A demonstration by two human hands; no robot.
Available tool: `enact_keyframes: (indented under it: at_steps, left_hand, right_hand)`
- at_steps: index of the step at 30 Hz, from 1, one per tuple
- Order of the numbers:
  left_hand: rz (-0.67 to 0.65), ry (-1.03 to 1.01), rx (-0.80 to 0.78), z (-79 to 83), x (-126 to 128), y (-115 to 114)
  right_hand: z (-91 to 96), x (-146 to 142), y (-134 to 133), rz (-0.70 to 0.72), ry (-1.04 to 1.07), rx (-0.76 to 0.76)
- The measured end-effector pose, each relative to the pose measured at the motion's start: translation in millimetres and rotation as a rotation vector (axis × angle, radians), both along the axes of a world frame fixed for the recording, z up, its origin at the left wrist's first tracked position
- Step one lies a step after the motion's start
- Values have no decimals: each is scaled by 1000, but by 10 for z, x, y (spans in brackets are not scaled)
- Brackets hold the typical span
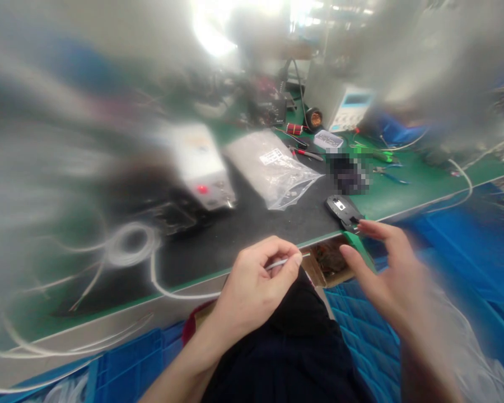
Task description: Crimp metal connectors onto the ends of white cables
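My left hand (256,282) is closed in a pinch on a thin white cable (283,261), just in front of the bench's near edge. The cable's tip pokes out to the right of my fingers. My right hand (386,274) hovers to the right with fingers spread and holds nothing. Its fingertips are close to a black computer mouse shell (343,210) lying at the bench edge. The picture is smeared by motion.
A black mat (252,224) covers the green bench. On it lie a clear plastic bag (273,168), a white box with a red light (201,162) and coiled white cables (130,243). Tools and instruments stand at the back. Blue crates (361,324) sit below.
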State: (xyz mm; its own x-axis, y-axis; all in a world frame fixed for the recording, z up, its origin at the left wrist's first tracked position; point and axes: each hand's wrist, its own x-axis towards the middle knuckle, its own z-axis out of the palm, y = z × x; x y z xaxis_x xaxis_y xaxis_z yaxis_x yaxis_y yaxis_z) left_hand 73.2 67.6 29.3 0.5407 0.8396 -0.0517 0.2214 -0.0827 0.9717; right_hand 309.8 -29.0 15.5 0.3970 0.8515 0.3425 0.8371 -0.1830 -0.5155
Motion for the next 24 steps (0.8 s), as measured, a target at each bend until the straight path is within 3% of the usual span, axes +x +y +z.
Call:
enact_keyframes:
  at_steps: [3,6,9,13,17,24]
  left_hand:
    - [-17,-14,-2,27,70,44]
    - [-32,-21,3,53,144,81]
    - [-40,-25,-8,77,184,106]
    - [-45,-27,-3,106,190,125]
    - [-52,-35,1,158,231,137]
    - [-68,-63,68,239,437,198]
  right_hand:
    - [-258,420,-54,-51,-303,-118]
    - [-490,667,-93,-32,-370,-239]
    - [-591,716,-98,-8,-387,-274]
    - [-584,679,-53,-53,-407,-317]
    - [-542,636,14,-102,-193,-340]
    - [-427,558,9,-199,206,-223]
